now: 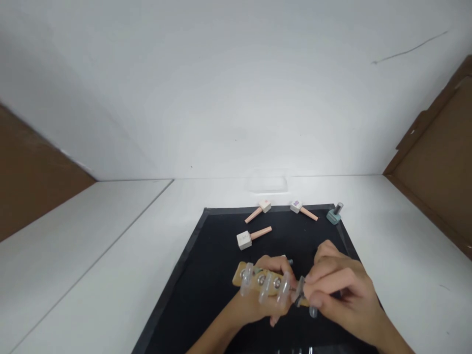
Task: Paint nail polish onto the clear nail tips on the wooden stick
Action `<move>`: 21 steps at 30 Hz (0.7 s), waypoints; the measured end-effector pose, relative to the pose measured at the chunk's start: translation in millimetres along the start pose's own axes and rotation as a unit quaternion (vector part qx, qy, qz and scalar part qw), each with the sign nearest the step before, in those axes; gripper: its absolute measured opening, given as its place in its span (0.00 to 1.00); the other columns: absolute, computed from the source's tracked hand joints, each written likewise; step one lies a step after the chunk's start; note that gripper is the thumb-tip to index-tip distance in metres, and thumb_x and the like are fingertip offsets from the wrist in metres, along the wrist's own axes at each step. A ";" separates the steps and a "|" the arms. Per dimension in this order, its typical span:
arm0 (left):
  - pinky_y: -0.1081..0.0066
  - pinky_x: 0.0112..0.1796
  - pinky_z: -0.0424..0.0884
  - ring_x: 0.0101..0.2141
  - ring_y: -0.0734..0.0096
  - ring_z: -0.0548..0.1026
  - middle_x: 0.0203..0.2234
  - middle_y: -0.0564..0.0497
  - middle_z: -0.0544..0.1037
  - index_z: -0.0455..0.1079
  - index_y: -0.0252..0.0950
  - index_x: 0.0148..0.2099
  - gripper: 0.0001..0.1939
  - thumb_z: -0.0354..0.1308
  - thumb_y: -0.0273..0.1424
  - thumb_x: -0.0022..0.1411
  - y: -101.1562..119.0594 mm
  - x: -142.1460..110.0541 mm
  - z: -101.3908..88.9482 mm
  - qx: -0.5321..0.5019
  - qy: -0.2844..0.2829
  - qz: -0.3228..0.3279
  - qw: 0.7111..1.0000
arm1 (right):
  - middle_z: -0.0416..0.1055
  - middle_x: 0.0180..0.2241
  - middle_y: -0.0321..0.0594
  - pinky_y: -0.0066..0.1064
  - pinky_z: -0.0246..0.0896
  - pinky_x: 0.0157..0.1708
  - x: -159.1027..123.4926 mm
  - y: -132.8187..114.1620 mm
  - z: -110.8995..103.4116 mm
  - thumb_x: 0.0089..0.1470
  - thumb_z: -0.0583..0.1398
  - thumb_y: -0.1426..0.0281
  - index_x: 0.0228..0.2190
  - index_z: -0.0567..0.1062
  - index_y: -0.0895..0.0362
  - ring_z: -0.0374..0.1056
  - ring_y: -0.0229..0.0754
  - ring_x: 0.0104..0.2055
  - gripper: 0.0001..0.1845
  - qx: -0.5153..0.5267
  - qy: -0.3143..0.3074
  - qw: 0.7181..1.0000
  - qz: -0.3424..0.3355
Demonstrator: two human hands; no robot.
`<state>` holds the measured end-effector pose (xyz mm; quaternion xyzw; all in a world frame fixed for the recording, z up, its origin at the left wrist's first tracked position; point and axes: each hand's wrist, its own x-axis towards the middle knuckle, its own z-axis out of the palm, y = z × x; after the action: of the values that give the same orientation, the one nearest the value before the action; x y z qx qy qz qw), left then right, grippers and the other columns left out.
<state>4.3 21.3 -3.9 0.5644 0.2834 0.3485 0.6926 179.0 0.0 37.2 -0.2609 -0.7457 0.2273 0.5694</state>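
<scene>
Low in the head view, my left hand [269, 300] is closed around a yellowish holder strip [238, 275] with round metallic studs along it. Several clear, nail-shaped plastic tips [264, 290] sit crosswise on the strip. My right hand [342, 290] pinches a clear nail tip [299, 290] at the strip's right end, with thumb and fingers together. Below those fingers, another clear tip [313, 311] pokes out. Whether the pinched tip is fixed to the strip I cannot tell. My fingers hide part of the strip.
Under my hands lies a black mat [206, 275] on a white table [110, 275]. Pale bottles with peach handles, like nail polish, lie at its back: one bottle [244, 240], a second [264, 206], a third [296, 206]. A teal bottle [334, 217] is at the back right corner.
</scene>
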 end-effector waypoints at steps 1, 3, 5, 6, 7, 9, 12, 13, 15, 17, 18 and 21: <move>0.80 0.11 0.58 0.11 0.79 0.65 0.13 0.56 0.67 0.63 0.35 0.23 0.20 0.68 0.43 0.44 0.7 0.0 0.2 -0.001 0.000 -0.002 1.000 | 0.78 0.25 0.35 0.35 0.60 0.26 -0.2 -0.2 -0.1 0.60 0.60 0.69 0.30 0.74 0.51 0.65 0.38 0.23 0.06 -0.005 0.008 1.000 0.005; 0.81 0.11 0.57 0.11 0.79 0.65 0.13 0.56 0.67 0.63 0.35 0.23 0.18 0.67 0.40 0.45 1.6 -0.2 0.1 -0.005 0.002 -0.006 1.000 | 0.78 0.25 0.35 0.35 0.60 0.27 -0.2 -0.7 -0.3 0.61 0.59 0.68 0.31 0.75 0.51 0.65 0.38 0.23 0.06 -0.002 0.017 1.000 0.009; 0.81 0.11 0.57 0.11 0.79 0.65 0.13 0.56 0.67 0.63 0.35 0.23 0.16 0.67 0.37 0.45 1.4 -0.4 -0.2 0.001 0.004 -0.007 1.000 | 0.78 0.25 0.35 0.35 0.60 0.26 0.1 -1.1 -0.4 0.61 0.60 0.67 0.30 0.74 0.51 0.64 0.38 0.23 0.07 0.003 0.008 1.000 0.000; 0.81 0.11 0.56 0.11 0.79 0.65 0.13 0.56 0.67 0.63 0.35 0.22 0.15 0.67 0.36 0.45 0.8 -0.4 -0.4 0.007 0.007 -0.006 1.000 | 0.78 0.24 0.35 0.35 0.60 0.25 0.3 -1.3 -0.4 0.60 0.60 0.67 0.30 0.74 0.51 0.64 0.38 0.23 0.07 -0.001 0.005 1.000 0.001; 0.81 0.11 0.56 0.12 0.79 0.65 0.13 0.56 0.67 0.63 0.35 0.22 0.15 0.66 0.35 0.45 0.1 -0.3 -0.6 0.011 0.012 -0.004 1.000 | 0.78 0.24 0.35 0.34 0.60 0.25 0.6 -1.4 -0.4 0.61 0.59 0.67 0.30 0.74 0.51 0.64 0.38 0.23 0.07 -0.008 0.008 1.000 0.005; 0.82 0.11 0.55 0.11 0.79 0.65 0.12 0.57 0.66 0.63 0.35 0.22 0.14 0.67 0.34 0.44 -1.5 0.1 -0.8 0.011 0.015 0.002 1.000 | 0.78 0.25 0.36 0.35 0.61 0.26 1.3 -1.6 -0.3 0.61 0.59 0.68 0.30 0.73 0.51 0.66 0.38 0.24 0.07 -0.016 0.018 1.000 0.013; 0.82 0.11 0.55 0.11 0.81 0.63 0.12 0.58 0.66 0.62 0.35 0.21 0.16 0.68 0.35 0.42 -2.7 0.9 -0.7 0.010 0.012 0.011 1.000 | 0.77 0.24 0.34 0.34 0.61 0.26 2.0 -1.8 -0.1 0.62 0.59 0.67 0.29 0.72 0.51 0.65 0.38 0.23 0.08 -0.013 -0.001 1.000 -0.004; 0.82 0.11 0.55 0.11 0.82 0.62 0.12 0.58 0.65 0.62 0.34 0.21 0.18 0.68 0.37 0.42 -2.9 1.0 -0.6 0.014 0.016 0.009 1.000 | 0.77 0.24 0.34 0.34 0.61 0.26 1.9 -1.8 0.0 0.61 0.59 0.67 0.29 0.72 0.52 0.64 0.37 0.23 0.08 -0.017 -0.003 1.000 -0.006; 0.82 0.11 0.54 0.10 0.85 0.59 0.12 0.59 0.64 0.61 0.35 0.21 0.20 0.69 0.41 0.42 -3.2 1.1 -0.4 0.006 0.020 -0.002 1.000 | 0.77 0.25 0.35 0.33 0.61 0.26 1.4 -1.7 0.4 0.62 0.58 0.67 0.29 0.72 0.52 0.65 0.37 0.24 0.09 -0.026 0.018 0.999 0.009; 0.83 0.09 0.52 0.09 0.86 0.57 0.11 0.60 0.63 0.61 0.35 0.22 0.23 0.69 0.44 0.42 -3.8 1.0 -0.4 -0.021 0.012 -0.014 1.000 | 0.77 0.26 0.35 0.33 0.62 0.26 0.6 -1.5 1.0 0.62 0.58 0.66 0.29 0.72 0.52 0.66 0.37 0.25 0.09 -0.016 0.035 0.999 0.017; 0.83 0.09 0.51 0.08 0.86 0.57 0.10 0.61 0.63 0.61 0.35 0.22 0.24 0.70 0.45 0.41 -4.3 0.9 -0.4 -0.029 0.009 -0.015 0.999 | 0.78 0.26 0.35 0.33 0.62 0.26 0.3 -1.4 1.3 0.62 0.58 0.65 0.29 0.72 0.52 0.66 0.37 0.25 0.09 -0.007 0.032 0.999 0.014; 0.84 0.10 0.52 0.09 0.86 0.59 0.10 0.60 0.64 0.60 0.34 0.21 0.26 0.72 0.45 0.38 -7.7 0.3 -1.0 -0.036 0.021 -0.011 0.999 | 0.78 0.25 0.34 0.33 0.61 0.26 -0.2 -1.3 2.2 0.62 0.58 0.65 0.29 0.73 0.52 0.65 0.37 0.24 0.09 -0.003 0.020 1.000 0.010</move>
<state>5.0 21.2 -11.6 0.5285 0.2913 0.3625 0.7102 176.8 -1.1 37.4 -0.2744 -0.7320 0.2257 0.5814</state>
